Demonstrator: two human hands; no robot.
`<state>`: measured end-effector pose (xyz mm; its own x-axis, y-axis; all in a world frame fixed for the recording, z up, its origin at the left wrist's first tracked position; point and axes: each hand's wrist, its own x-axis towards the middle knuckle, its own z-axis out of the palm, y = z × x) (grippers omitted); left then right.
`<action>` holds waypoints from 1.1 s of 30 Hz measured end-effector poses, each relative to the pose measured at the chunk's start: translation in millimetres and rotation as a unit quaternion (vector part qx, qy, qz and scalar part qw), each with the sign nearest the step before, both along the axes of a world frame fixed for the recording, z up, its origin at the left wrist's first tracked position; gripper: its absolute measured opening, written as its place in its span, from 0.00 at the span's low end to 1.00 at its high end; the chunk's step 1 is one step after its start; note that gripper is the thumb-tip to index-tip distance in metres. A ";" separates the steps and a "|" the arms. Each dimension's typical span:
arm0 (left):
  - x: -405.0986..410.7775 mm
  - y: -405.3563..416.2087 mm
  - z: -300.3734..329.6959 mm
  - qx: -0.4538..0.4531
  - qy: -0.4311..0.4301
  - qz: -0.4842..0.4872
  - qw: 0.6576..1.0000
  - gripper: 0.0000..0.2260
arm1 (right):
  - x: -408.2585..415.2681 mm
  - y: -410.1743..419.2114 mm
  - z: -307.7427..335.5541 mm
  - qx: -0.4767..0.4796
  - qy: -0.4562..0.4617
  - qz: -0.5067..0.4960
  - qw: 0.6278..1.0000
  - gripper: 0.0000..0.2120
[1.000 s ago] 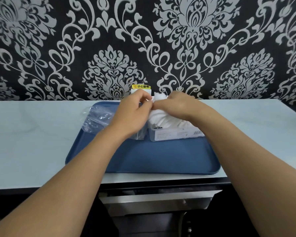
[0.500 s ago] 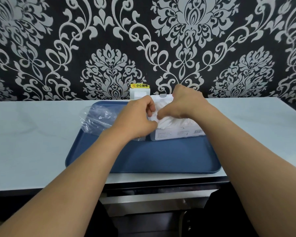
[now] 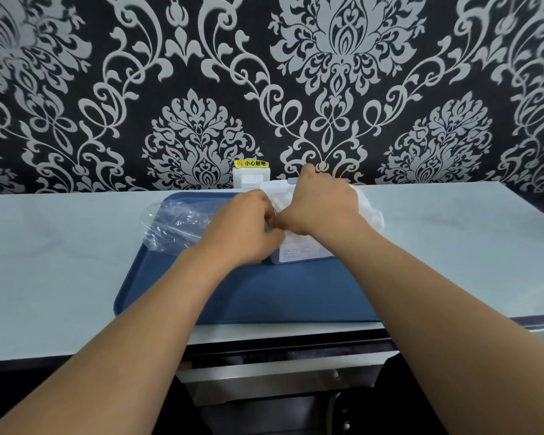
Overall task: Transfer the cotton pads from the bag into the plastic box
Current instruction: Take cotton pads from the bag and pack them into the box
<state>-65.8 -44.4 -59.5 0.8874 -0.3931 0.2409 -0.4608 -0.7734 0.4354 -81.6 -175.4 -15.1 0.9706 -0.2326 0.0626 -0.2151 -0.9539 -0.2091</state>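
**Pads being seated in the box — both hands engaged**

Both hands work over the plastic box [image 3: 299, 254], which stands on the far half of a blue tray [image 3: 264, 293] on a pale counter [image 3: 60, 262]. The right hand [image 3: 322, 204] lies across the top of the box, fingers curled over a white mass of cotton pads [image 3: 280, 196] that rises above the rim; it appears to press and hold them, though the fingertips are hidden. The left hand [image 3: 242, 229] sits against the left end of the box, fingers curled inward where the two hands meet. Whether it pinches pads or the box edge cannot be told.

The bag [image 3: 173, 226] lies crumpled on the tray just left of the left hand, looking slack; whether any pads remain in it cannot be seen. More white material bulges past the right hand on the far right side.

Judgement: the transfer is well advanced, and the step in hand is packing the stack down so it sits inside the walls.

Recommendations:
- Press evenly along the whole stack, not at one end — an uneven push is likely to fan the pads out over the rim.
- Keep the left hand bracing the box, which may slide on the smooth tray.
- Tuck the overhang on the right side in before easing the pressure.
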 end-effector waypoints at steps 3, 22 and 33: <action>-1.3 2.0 2.0 -0.008 0.002 -0.008 1.000 0.04 | -0.5 -5.6 6.9 0.008 0.055 0.009 0.998 0.36; 0.4 7.5 5.5 -0.100 0.060 -0.002 0.993 0.13 | -16.1 -61.5 10.1 0.119 -0.122 0.153 0.973 0.16; -2.2 11.1 4.5 -0.124 0.060 0.006 0.990 0.13 | -7.5 -16.2 -32.7 0.032 0.089 0.303 0.948 0.39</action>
<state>-68.0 -33.2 -55.0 0.9195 -0.3247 0.2214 -0.3861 -0.6408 0.6636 -89.2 -191.5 -47.8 0.9208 0.3740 -0.1105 0.3319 -0.9002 -0.2818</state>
